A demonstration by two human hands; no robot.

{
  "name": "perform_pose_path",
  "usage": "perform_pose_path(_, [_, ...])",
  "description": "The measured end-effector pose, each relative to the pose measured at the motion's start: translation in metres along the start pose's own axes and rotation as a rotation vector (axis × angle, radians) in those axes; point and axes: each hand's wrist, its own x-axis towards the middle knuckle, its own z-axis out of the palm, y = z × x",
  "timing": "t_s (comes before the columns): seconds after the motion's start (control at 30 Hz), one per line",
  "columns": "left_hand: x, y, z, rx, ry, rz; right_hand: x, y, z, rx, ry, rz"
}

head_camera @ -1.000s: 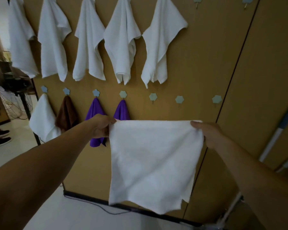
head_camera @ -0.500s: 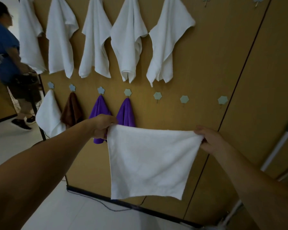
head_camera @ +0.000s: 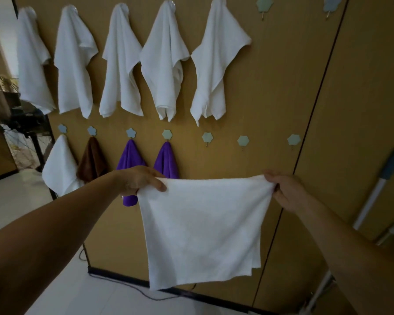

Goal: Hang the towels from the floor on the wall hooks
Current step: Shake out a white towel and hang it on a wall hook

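Head view: a person is standing at a wooden wall [head_camera: 271, 87], holding a white towel [head_camera: 203, 228] spread flat just below the first empty hook [head_camera: 207, 137] of the lower row. The left hand [head_camera: 138, 179] is pinching the towel's top left corner between thumb and fingers. The right hand [head_camera: 284, 189] is gripping the top right corner with curled fingers.

Above and to the left of that hook, five hung white towels [head_camera: 164, 64] are draping in a row. Left of it, four lower hooks are carrying a small white cloth [head_camera: 59, 167], a brown cloth [head_camera: 91, 160] and two purple cloths [head_camera: 130, 155]. Right of it, two bare lower hooks [head_camera: 243, 140] are waiting, and two bare upper hooks [head_camera: 262, 2] are showing higher up.

By my judgement, nine pieces are hung and this one is going up next. Whether more are lying on the floor cannot be told.
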Motion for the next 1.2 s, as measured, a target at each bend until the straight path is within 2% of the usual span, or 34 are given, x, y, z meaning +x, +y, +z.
perform_pose_path(0.17, [0.010, 0.017, 0.013, 0.148, 0.397, 0.068, 0.000, -0.013, -0.012, -0.320, 0.010, -0.085])
perform_pose_path(0.23, [0.014, 0.025, 0.016, 0.194, 0.471, 0.106, 0.000, -0.018, -0.018, -0.436, -0.001, -0.111])
perform_pose_path(0.4, [0.019, 0.041, 0.016, 0.242, 0.500, 0.100, -0.002, -0.031, -0.032, -0.534, -0.017, -0.143])
perform_pose_path(0.47, [0.021, 0.048, 0.019, 0.278, 0.510, 0.123, -0.003, -0.035, -0.037, -0.583, -0.008, -0.212])
perform_pose_path(0.57, [0.024, 0.057, 0.024, 0.321, 0.540, 0.167, -0.002, -0.041, -0.044, -0.803, -0.004, -0.340])
perform_pose_path(0.83, [0.030, 0.075, 0.037, 0.390, 0.611, 0.217, -0.002, -0.047, -0.057, -1.079, -0.249, -0.310])
perform_pose_path(1.0, [0.031, 0.099, 0.060, 0.586, 0.552, 0.279, 0.003, -0.026, -0.041, -1.000, -0.299, -0.409])
perform_pose_path(1.2, [0.028, 0.120, 0.077, 0.816, 0.546, 0.286, 0.008, 0.021, 0.018, -1.010, -0.480, -0.329])
